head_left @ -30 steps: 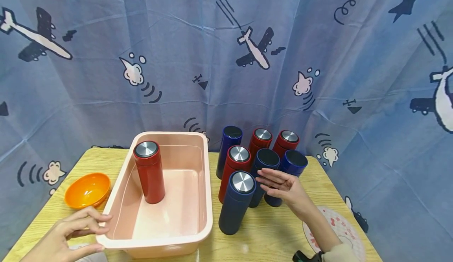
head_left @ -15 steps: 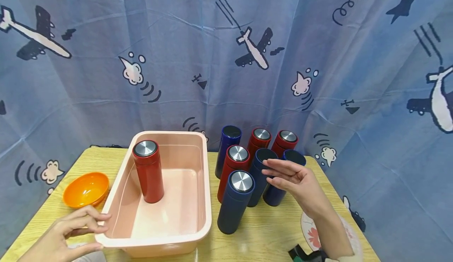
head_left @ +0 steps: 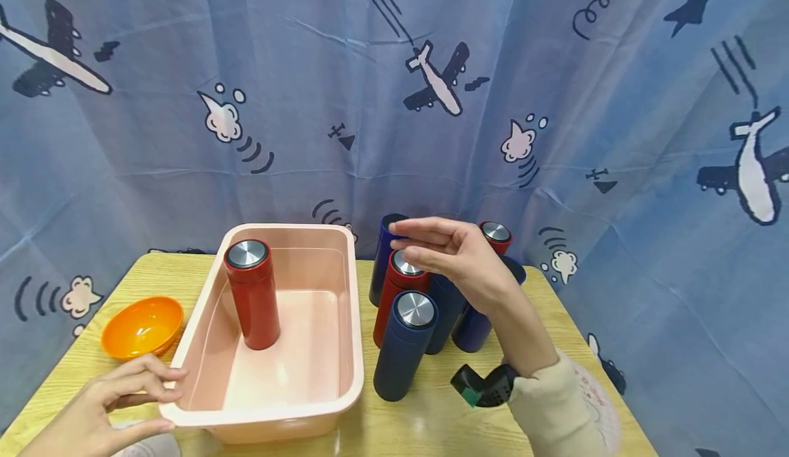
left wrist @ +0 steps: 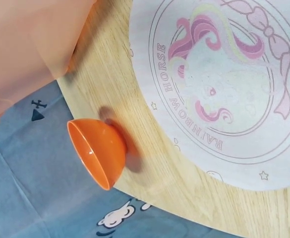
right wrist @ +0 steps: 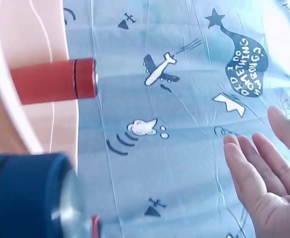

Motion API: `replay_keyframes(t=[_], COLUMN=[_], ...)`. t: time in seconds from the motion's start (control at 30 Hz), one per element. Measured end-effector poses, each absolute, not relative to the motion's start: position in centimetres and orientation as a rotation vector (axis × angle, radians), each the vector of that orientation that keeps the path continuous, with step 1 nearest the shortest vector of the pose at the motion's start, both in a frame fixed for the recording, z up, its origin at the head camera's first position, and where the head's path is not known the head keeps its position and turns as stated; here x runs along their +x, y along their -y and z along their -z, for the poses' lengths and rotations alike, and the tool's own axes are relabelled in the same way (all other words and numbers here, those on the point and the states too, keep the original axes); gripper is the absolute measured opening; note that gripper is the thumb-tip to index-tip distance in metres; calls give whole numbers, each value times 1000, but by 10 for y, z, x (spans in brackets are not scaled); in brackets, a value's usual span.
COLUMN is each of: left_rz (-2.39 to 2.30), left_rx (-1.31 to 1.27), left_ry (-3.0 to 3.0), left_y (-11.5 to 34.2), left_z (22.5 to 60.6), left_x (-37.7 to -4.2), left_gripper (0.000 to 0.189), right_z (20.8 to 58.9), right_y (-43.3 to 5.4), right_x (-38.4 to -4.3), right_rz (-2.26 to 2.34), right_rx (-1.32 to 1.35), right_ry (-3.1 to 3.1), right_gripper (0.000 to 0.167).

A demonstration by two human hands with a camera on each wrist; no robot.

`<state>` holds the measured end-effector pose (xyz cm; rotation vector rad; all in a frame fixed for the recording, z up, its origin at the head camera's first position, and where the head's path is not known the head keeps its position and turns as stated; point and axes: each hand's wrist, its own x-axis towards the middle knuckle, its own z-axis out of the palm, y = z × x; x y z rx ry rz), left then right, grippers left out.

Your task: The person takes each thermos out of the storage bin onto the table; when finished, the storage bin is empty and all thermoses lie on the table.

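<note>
At the near left corner of the pale pink tub point(head_left: 354, 381), my left hand point(head_left: 117, 402) holds the rim between fingers and thumb. A red thermos flask point(head_left: 255, 306) stands upright inside the tub, towards its left side. My right hand point(head_left: 459, 255) is in the air over the cluster of flasks, fingers extended and nothing in its grasp. In the head view it overlaps a red flask point(head_left: 397, 289) and hides another behind it. Nearest in the cluster stands a dark blue flask point(head_left: 403, 354) with a silver lid top, which also shows large in the right wrist view.
More flasks stand behind, among them a glossy blue one point(head_left: 382, 265) and a red one point(head_left: 496, 234). An orange bowl point(head_left: 143, 330) sits left of the tub. Round printed mats point(left wrist: 214, 163) lie on the wooden table point(head_left: 431, 429). A patterned blue curtain point(head_left: 296, 101) hangs behind.
My right hand has risen and moved left and forward from beside the blue flasks to above the cluster. My left hand stays on the tub rim. The head view has shifted slightly.
</note>
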<state>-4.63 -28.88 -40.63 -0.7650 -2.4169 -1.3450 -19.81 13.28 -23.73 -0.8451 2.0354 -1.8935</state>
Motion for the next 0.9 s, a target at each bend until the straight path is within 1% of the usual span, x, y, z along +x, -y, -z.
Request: replay_keyframes(t=[0.23, 0.47, 0.77, 0.9], left_rz=[1305, 1316, 1337, 1332], left_rx=[-755, -784, -739, -744], left_ry=[2421, 2395, 2434, 2422], left_y=[292, 294, 291, 288], left_z=[405, 406, 406, 406], left_x=[-46, -46, -45, -45], left_gripper=[47, 49, 45, 46], right_z=[215, 207, 218, 233], right_y=[-90, -43, 8, 22], right_x=[-222, -248, -271, -283], right_rz=[1926, 1879, 1633, 1662], right_rx=[-839, -808, -773, -740], right_ry=[-1931, -1971, -2065, -1988], right_gripper=[38, 35, 33, 36])
